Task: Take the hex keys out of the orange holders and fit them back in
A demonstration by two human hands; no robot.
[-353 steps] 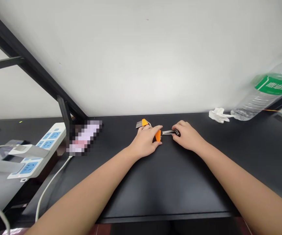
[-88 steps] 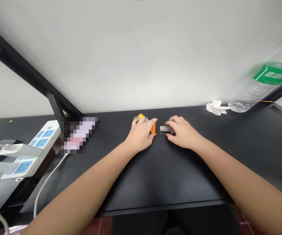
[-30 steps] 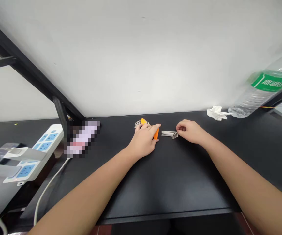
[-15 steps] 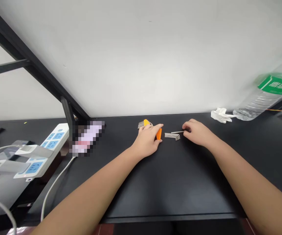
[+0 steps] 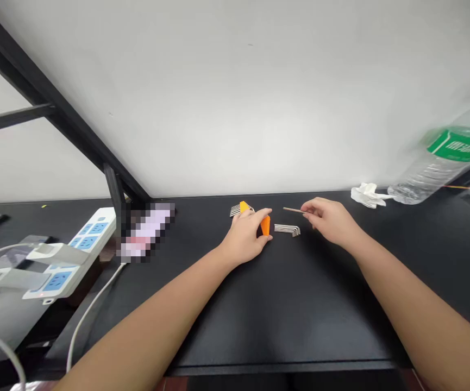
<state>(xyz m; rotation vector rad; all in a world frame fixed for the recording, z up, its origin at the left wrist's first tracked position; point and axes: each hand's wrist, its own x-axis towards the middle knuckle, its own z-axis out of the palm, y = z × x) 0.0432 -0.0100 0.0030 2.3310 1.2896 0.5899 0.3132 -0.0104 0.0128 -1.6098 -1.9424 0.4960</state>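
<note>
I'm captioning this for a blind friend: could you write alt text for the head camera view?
The right hand holds one thin hex key in its fingers above a row of loose hex keys on a black desk. The left hand grips an orange key holder. A power strip sits far left.

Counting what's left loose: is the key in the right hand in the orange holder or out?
Out: the right hand pinches one hex key in the air, clear of the orange holder.

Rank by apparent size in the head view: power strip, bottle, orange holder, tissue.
1. Power strip, though nearness to the camera enlarges it.
2. Bottle, partly cut off by the frame.
3. Orange holder and tissue look alike; unranked.
</note>
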